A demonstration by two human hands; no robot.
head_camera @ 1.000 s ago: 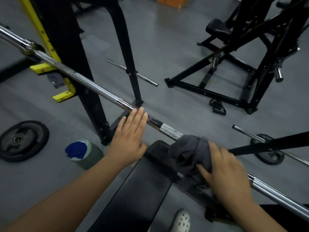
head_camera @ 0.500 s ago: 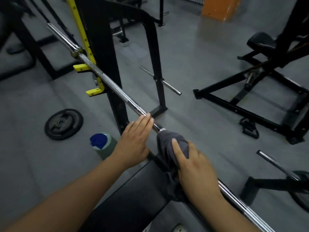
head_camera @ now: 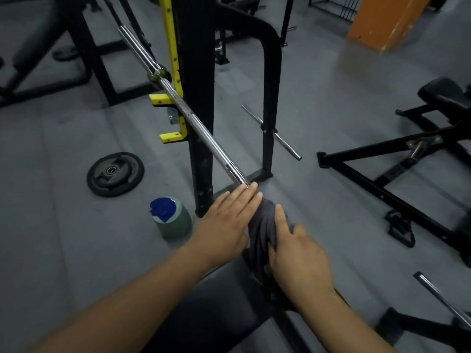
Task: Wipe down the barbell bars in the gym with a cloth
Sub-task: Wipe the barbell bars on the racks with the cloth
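Gripping grey cloth w/ R hand, fingers curled over it, cloth bunched round bar near centre, above black bench. Resting L hand flat on bar, fingers straight, just left of cloth. Chrome bar running from hands up to far left, across yellow hook on black rack. On floor at left: weight plate; nearer, just beside rack foot, green tub w/ sthg blue on top. Far right: orange pillar.
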